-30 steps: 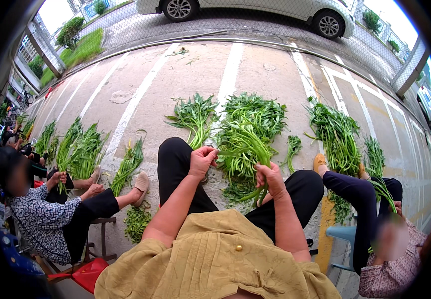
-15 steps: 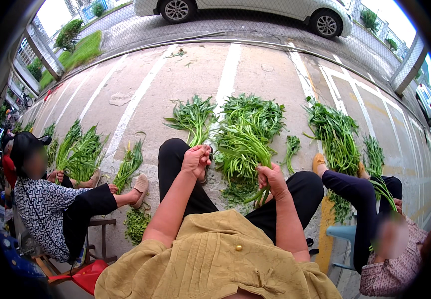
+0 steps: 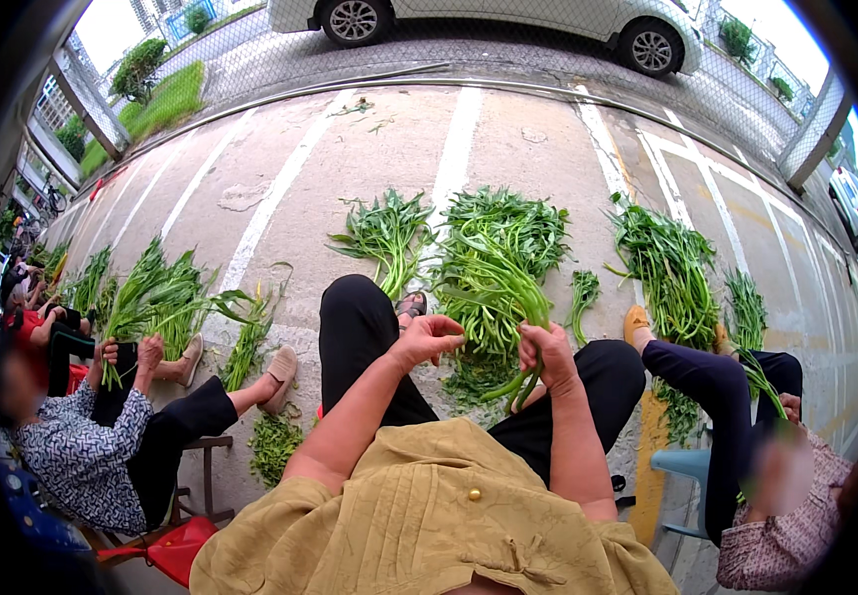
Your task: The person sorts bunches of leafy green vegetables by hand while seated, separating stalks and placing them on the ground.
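Note:
My right hand [image 3: 548, 355] is closed around a bunch of water spinach [image 3: 514, 290], its cut stem ends poking out below the fist and its leafy part leaning up and left. To the left of these stems is my left hand [image 3: 427, 340], fingers stretched toward them and slightly apart, with nothing visible in it. Beyond both hands a large heap of water spinach [image 3: 508, 220] lies on the pavement between my feet. A smaller bundle [image 3: 387, 230] rests to the heap's left, and a little sprig pile [image 3: 584, 293] to its right.
On the left, a seated person [image 3: 82, 446] holds long greens over more bundles [image 3: 156, 297]. Another person [image 3: 786, 506] sits at right by a blue stool [image 3: 682, 466] and a big pile [image 3: 662, 268]. A chain-link fence and white car [image 3: 498, 12] stand ahead.
My left hand has moved right and down toward the bunch, its pinched fingers now extended. The right hand keeps its hold. The person at left has leaned back and raised a handful of greens.

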Demonstrator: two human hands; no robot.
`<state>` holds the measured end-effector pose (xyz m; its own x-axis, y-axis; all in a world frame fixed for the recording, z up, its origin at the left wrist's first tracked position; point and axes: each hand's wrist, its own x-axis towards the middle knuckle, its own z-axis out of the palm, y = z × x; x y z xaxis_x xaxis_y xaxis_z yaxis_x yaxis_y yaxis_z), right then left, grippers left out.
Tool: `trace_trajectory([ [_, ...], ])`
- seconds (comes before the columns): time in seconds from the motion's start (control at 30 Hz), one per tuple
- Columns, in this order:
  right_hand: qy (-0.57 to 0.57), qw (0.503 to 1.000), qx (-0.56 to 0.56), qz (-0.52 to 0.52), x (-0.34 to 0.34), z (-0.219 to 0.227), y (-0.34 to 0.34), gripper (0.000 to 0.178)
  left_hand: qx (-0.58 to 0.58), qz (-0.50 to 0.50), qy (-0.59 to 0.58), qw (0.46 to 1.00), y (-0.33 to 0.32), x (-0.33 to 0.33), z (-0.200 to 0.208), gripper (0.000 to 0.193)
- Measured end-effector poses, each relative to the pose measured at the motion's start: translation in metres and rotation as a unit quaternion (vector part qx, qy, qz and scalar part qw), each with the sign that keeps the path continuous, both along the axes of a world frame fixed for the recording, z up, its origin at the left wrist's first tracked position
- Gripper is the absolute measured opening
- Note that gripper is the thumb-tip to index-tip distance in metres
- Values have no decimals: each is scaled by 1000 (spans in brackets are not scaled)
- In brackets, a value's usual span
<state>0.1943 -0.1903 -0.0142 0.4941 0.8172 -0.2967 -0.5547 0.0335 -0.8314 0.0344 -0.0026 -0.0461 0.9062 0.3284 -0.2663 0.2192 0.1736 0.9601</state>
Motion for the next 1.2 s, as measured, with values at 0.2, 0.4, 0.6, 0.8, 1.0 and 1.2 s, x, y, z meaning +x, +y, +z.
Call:
trace_trajectory([
  [0.2, -13, 1000, -4, 16, -2, 0, -1, 14, -95, 185, -106, 972, 12, 3, -2, 24],
  [0.4, -25, 999, -15, 32, -3, 0, 0, 14, -95, 203, -129, 966, 14, 2, 3, 26],
  [0.6, -27, 999, -20, 42, -4, 0, -1, 11, -27, 201, -120, 972, 14, 2, -6, 13],
  [0.8, -30, 998, -24, 45, -5, 1, -1, 10, -53, 206, -112, 971, 14, 5, -11, 10],
  [1.0, -46, 997, -43, 52, -7, 1, 2, 11, -129, 202, -90, 967, 16, 4, -13, 14],
  [1.2, -56, 995, -50, 61, -8, 0, 3, 10, -243, 218, -72, 943, 16, 6, -16, 16],
])
